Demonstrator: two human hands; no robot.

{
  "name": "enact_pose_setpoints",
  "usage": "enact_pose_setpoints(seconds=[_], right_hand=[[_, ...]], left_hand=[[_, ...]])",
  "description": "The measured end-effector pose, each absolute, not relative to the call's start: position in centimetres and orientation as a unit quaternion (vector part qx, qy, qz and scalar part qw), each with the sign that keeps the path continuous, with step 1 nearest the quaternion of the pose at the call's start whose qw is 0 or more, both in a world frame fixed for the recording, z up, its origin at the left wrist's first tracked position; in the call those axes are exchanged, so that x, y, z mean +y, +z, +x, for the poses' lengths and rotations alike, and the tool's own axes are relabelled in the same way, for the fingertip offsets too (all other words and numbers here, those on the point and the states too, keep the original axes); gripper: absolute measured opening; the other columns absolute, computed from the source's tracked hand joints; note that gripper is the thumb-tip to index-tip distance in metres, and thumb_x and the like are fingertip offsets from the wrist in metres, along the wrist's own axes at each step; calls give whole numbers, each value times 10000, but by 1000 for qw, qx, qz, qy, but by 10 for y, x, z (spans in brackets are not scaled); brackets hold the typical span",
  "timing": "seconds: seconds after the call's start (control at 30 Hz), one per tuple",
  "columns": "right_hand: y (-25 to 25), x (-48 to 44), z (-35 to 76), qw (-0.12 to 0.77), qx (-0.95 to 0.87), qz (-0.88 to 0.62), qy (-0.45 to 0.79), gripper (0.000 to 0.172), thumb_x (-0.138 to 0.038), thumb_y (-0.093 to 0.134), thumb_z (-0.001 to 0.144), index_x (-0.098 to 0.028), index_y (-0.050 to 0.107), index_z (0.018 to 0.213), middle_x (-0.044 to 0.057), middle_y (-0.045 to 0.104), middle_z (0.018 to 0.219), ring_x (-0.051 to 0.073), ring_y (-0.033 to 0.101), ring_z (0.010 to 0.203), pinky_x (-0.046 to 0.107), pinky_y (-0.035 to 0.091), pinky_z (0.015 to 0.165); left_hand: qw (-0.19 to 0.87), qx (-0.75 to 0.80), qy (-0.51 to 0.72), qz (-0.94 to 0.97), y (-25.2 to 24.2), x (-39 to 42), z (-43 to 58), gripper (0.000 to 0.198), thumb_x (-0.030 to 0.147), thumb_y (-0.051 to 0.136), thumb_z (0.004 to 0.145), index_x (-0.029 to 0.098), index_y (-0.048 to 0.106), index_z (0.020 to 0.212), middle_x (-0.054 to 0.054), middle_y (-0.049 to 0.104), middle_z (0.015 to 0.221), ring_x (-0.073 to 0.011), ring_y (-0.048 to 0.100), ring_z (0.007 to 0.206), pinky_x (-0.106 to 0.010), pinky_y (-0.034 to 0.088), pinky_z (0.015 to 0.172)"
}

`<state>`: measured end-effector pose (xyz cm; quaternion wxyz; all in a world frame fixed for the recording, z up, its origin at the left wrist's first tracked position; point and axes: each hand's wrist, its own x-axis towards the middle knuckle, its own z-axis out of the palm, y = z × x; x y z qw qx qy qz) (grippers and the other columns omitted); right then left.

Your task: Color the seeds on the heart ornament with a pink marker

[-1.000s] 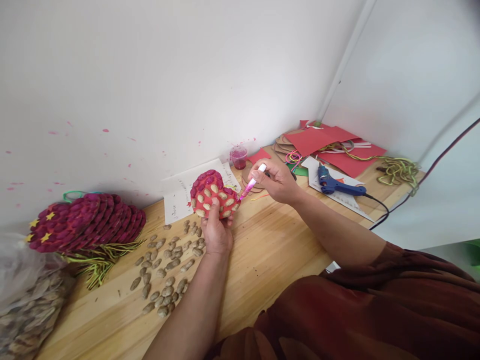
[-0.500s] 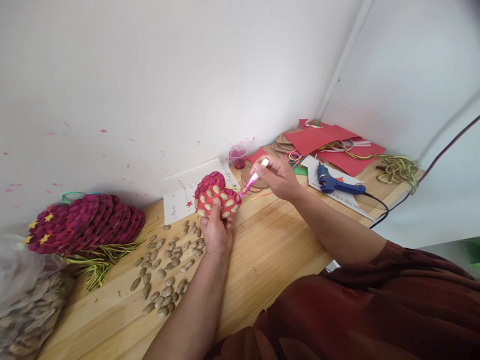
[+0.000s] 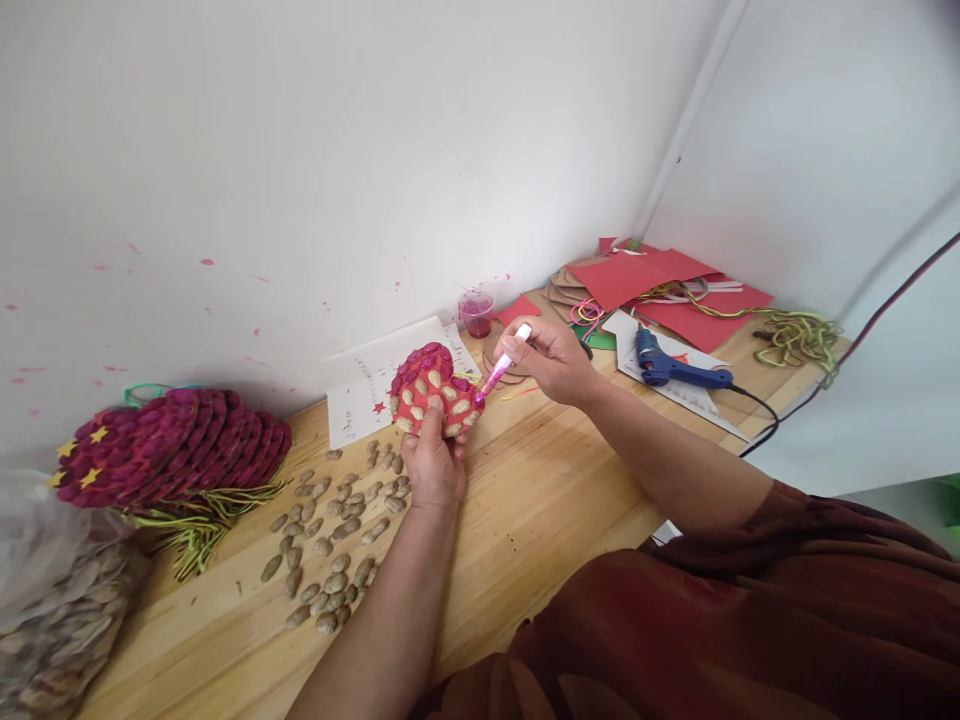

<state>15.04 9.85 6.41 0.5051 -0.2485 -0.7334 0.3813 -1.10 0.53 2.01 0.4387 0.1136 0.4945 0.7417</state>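
My left hand [image 3: 433, 460] grips a red disc covered with peanuts [image 3: 420, 385], its thumb on the front. The peanuts along the disc's top and right edge are coated magenta; those in the middle and lower part are bare tan. Between the thumb and fingers of my right hand [image 3: 551, 358] is a slim paintbrush [image 3: 504, 366] with a white end and a pink-stained lower part. Its tip touches the disc's right edge. Behind, by the wall, stands a clear plastic cup [image 3: 476, 314] with magenta paint inside.
Loose peanuts [image 3: 337, 562] lie scattered on the wooden table [image 3: 525, 520]. At left are stacked magenta discs [image 3: 202, 440] and a plastic bag [image 3: 67, 610]. A blue glue gun [image 3: 675, 370] with a cord, red sheets [image 3: 637, 275] and green yarn [image 3: 799, 340] lie at right. Handwritten paper [image 3: 352, 385] is behind.
My right hand has brought the brush slightly lower, its tip now on the peanuts at the disc's right edge. My left hand and the disc have barely moved.
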Motion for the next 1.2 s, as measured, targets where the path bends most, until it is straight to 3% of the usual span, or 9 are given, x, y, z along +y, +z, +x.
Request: enact_pose_setpoints(seconds=[0.27,1.2], right_hand=[[65,98,151,507,-734,-242,382,506,-661,637,1005,-191,697,826,-2,616,734,135,507,680,302,411,678],[63,100,151,511,-717,-259,397,529,-696,636,991,-194,689,832,-21,534,678,124,447,629,284,365,593]], left_hand=[[439,492,742,119,18,5,-11,453,463,962,608,168,642,732,38,622,562,-64,472,367,-156,232,340],[441,503,735,113,22,4,-11,473,480,961,601,170,640,761,44,613,574,-58,457,365,-161,220,347]])
